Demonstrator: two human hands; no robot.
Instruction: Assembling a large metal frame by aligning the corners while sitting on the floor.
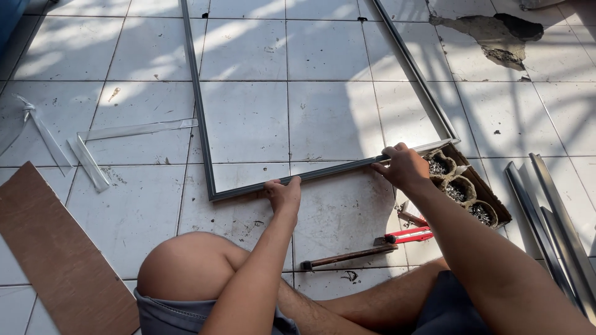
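Note:
A rectangular grey metal frame [200,118] lies flat on the white tiled floor in front of me. My left hand [282,193] presses down on its near rail, fingers curled over the bar. My right hand [403,166] grips the same rail [335,171] close to the right corner, fingers wrapped around it. My bent knees are at the bottom of the view.
A cardboard box [490,197] with small tubs of screws sits by the right corner. A hammer [347,255] and a red tool [411,235] lie near my legs. Metal profiles [555,217] lie at right, clear plastic strips [133,129] and a brown board [56,254] at left. A broken tile [496,37] is far right.

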